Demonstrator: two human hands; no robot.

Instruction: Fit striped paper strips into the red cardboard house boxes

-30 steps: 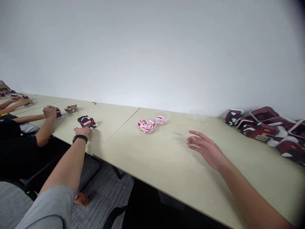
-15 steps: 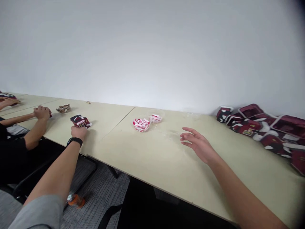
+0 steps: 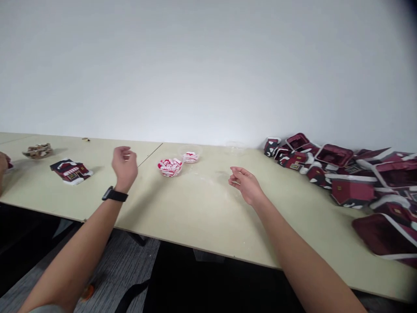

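Pale table [image 3: 198,208] against a white wall [image 3: 208,74], and from the far left here's another person's hand [image 3: 2,166], cut off by the edge, its fingers impossible to make out. Next, a see-through bowl [image 3: 26,154] heaped with brown-and-white pieces [image 3: 39,150]. Just in front lies the dark-red house piece [image 3: 72,172], flat on the tabletop. Over to the left hand [image 3: 125,168], watch on wrist, up above the table and apart from that house, fingers loosely curled! Now two clear bowls side by side: the nearer one [image 3: 170,174] piled full of red-and-white pieces, the farther one [image 3: 197,151] holding a lower heap. On to the right hand [image 3: 243,181], fingers bent; can't tell whether the tips meet. Beyond it, a clear container [image 3: 235,148] by the wall, contents unreadable. Far right, a jumbled pile of house pieces [image 3: 353,191], several showing hollow dark-red insides.
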